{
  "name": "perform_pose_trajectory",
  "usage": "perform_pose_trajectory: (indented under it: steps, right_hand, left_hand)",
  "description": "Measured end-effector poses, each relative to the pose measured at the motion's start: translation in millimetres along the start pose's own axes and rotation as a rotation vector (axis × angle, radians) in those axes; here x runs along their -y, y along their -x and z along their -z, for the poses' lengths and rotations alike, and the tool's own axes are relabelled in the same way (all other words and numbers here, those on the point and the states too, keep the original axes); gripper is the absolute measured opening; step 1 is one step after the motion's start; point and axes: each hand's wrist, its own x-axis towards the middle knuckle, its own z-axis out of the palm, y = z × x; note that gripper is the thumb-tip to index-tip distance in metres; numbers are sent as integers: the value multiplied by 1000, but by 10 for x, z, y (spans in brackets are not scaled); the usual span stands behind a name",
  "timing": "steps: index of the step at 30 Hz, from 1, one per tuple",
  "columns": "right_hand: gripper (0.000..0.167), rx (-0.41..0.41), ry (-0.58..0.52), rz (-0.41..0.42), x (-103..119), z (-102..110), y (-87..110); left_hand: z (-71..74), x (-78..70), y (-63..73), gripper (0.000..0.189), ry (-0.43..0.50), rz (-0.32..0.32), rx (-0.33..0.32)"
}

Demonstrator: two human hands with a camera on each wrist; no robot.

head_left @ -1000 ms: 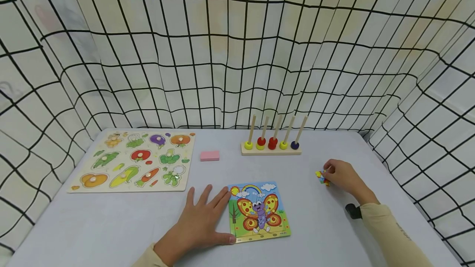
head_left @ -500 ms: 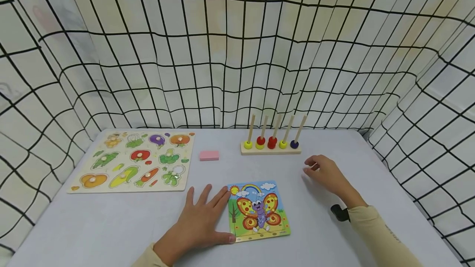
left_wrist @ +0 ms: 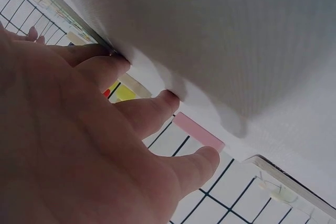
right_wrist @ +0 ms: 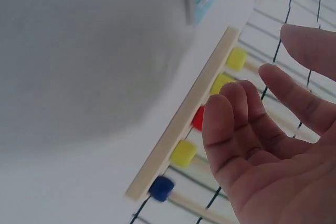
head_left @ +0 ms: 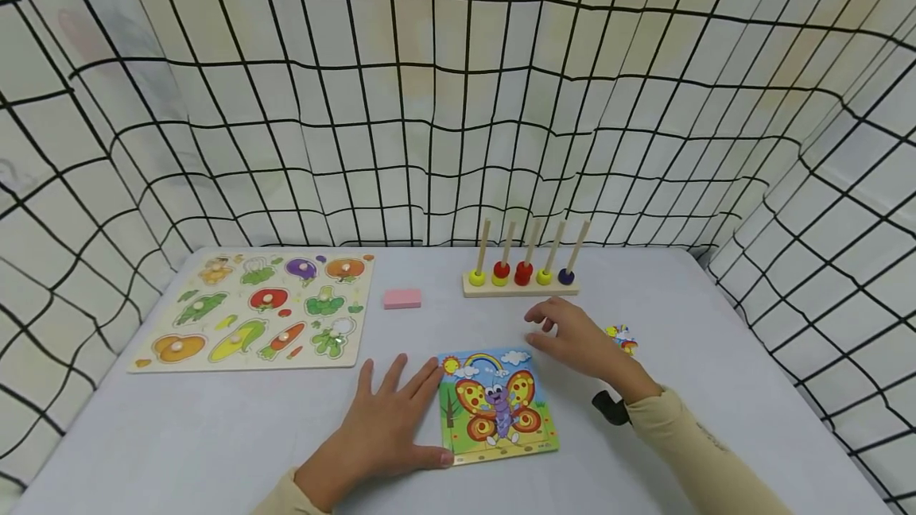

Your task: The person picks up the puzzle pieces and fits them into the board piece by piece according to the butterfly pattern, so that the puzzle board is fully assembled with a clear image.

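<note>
My left hand (head_left: 390,427) lies on the table with its fingers spread. Its thumb and index finger touch the left side of a square butterfly picture puzzle (head_left: 504,412). In the left wrist view, the fingertips (left_wrist: 170,98) are straight against the white surface. My right hand (head_left: 568,336) hovers past the puzzle's upper right corner. Its fingers curl loosely, and the right wrist view shows nothing between them. Behind the right wrist lies a small colourful cut-out figure (head_left: 624,340), partly covered by the arm.
At the back stands a bead-peg abacus (head_left: 521,290) with yellow, red and dark blue beads. A pink block (head_left: 402,299) sits left of it. The large vegetable peg board (head_left: 258,308) covers the back left. Black netting (head_left: 429,129) and white cloth wall in the table.
My right hand has let go of the colourful cut-out figure and travelled left toward the puzzle's upper right corner. The left hand has stayed put.
</note>
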Motion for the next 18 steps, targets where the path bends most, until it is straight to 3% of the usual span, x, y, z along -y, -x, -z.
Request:
perform_pose_trajectory:
  steps: [7,18]
  right_hand:
    - [32,117,-11,92,244,-125,-34]
    - [42,278,71,100,394,-318,-82]
  left_hand:
    - [3,0,-3,117,-4,5,1]
    - [4,4,-5,117,-11,-8,-3]
